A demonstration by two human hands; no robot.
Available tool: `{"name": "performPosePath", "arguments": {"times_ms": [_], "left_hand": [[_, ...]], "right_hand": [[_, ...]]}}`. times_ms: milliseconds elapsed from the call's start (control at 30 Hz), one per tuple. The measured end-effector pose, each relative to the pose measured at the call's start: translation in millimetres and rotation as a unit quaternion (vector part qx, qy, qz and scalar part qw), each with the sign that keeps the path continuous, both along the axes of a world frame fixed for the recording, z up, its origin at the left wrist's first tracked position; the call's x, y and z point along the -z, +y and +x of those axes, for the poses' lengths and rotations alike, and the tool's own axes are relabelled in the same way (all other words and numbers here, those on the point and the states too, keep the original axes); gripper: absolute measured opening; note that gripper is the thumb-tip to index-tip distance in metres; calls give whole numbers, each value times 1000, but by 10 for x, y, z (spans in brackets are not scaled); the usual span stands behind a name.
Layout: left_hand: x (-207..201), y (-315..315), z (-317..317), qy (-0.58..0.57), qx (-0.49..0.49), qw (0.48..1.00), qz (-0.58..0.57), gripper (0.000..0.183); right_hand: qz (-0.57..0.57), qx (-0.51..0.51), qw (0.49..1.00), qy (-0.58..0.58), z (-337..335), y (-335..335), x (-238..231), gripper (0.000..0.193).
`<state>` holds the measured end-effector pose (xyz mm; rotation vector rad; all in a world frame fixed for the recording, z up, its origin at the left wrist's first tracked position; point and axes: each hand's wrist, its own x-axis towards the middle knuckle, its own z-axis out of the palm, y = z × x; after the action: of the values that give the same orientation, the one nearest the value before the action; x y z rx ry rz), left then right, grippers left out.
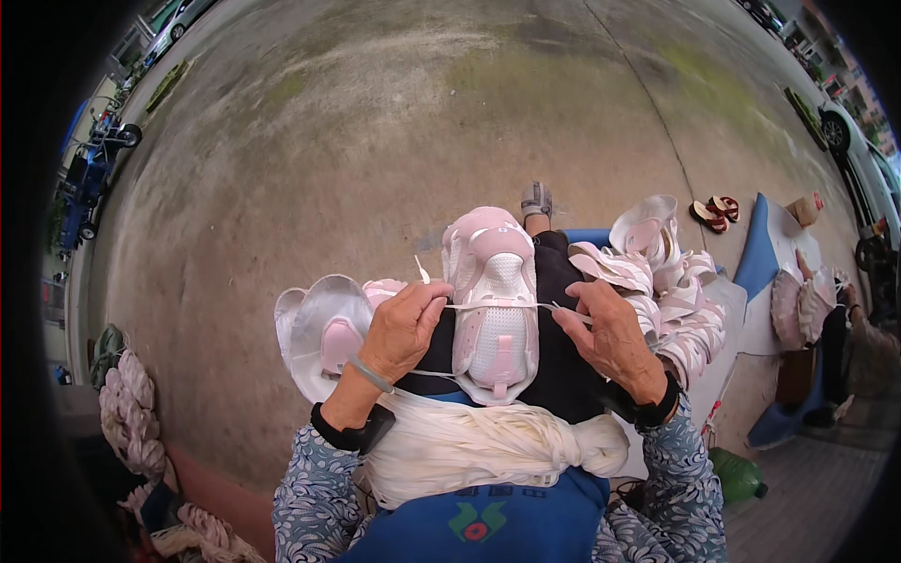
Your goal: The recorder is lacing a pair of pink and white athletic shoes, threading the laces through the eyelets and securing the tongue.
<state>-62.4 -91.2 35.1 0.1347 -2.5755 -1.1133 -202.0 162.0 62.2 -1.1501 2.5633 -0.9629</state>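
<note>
1. Head view: nearest is a blue apron (441, 530), with a thick bundle of cream-white laces (469, 446) lying across the lap just above it.
2. Left hand (399, 328): thumb and forefinger pressed together, pinching a white lace (493, 304); its loose tip sticks up above them. The other fingers curl inward.
3. Right hand (615, 342): fingers bent, thumb and forefinger a little apart at the knuckles, closed on the lace's other side.
4. Between the hands, a pink-and-white shoe upper (497, 328) rests lengthwise on the lap, the lace stretched across its middle.
5. Beside the left hand sits another upper (343, 347); beyond the right hand, more uppers (648, 281) are heaped.
6. Farther out, sandals (716, 214) lie on the concrete ground (375, 141).
</note>
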Motion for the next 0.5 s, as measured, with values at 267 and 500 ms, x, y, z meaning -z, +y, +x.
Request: {"name": "performPosePath", "arguments": {"times_ms": [267,500], "left_hand": [[-200,218,194,-63,-116,974,183,24],[-118,233,205,-135,-57,960,237,19]], "right_hand": [[48,-42,988,-143,117,171,-40,26],[52,-38,997,-32,134,-147,183,33]]}}
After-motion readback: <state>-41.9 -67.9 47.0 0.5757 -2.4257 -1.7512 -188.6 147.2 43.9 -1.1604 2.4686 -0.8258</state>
